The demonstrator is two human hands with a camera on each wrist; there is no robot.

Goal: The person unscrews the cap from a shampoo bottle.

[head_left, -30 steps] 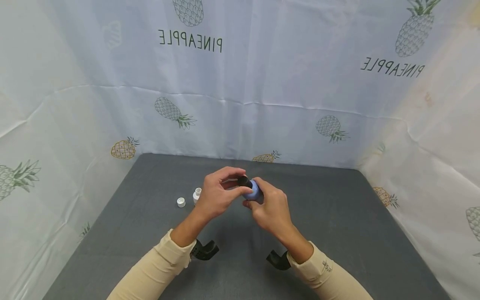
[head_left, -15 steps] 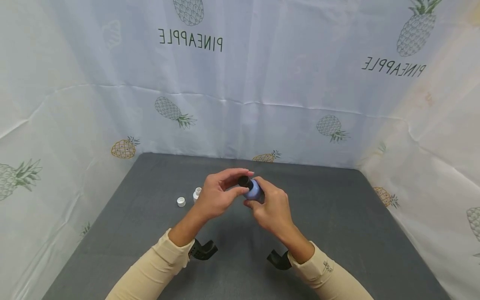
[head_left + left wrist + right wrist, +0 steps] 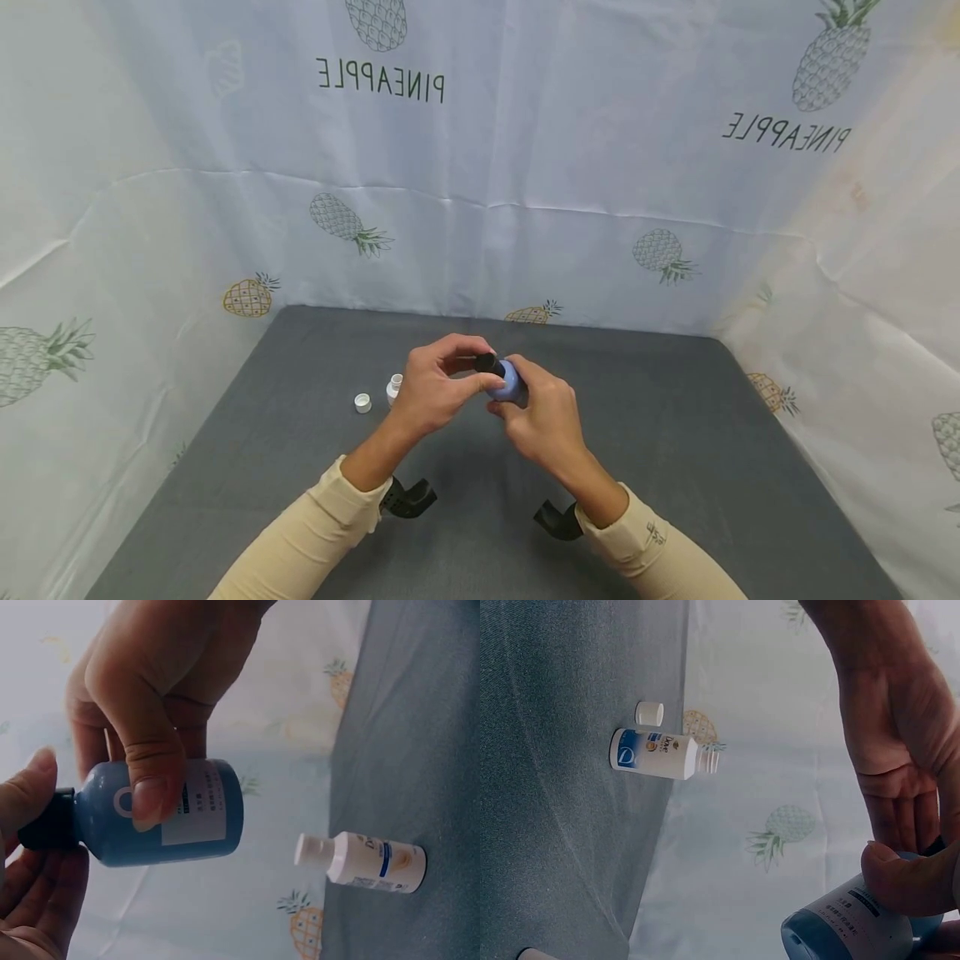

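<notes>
In the head view, my left hand [image 3: 431, 390] pinches the black cap [image 3: 486, 362] of a small blue bottle between thumb and fingers. My right hand [image 3: 542, 412] grips the blue bottle [image 3: 509, 386] by its body, above the table. From the left wrist, the bottle shows a pale label, with the right thumb across it and the cap [image 3: 49, 829] on its neck. Behind the left hand stands a white Dove bottle [image 3: 654, 754] with a bare threaded neck. Its white cap [image 3: 363, 403] lies on the table close by.
The dark grey table [image 3: 675, 467] is backed by a white curtain [image 3: 480, 150] with pineapple prints. A small white object [image 3: 536, 954] shows at the lower-left edge of the right wrist view. Black curved pieces [image 3: 408, 500] sit at my wrists.
My left fingers were extended over the black cap half a second ago and now curl in round it. The right hand and bottle stay almost still. The white bottle and cap have not moved.
</notes>
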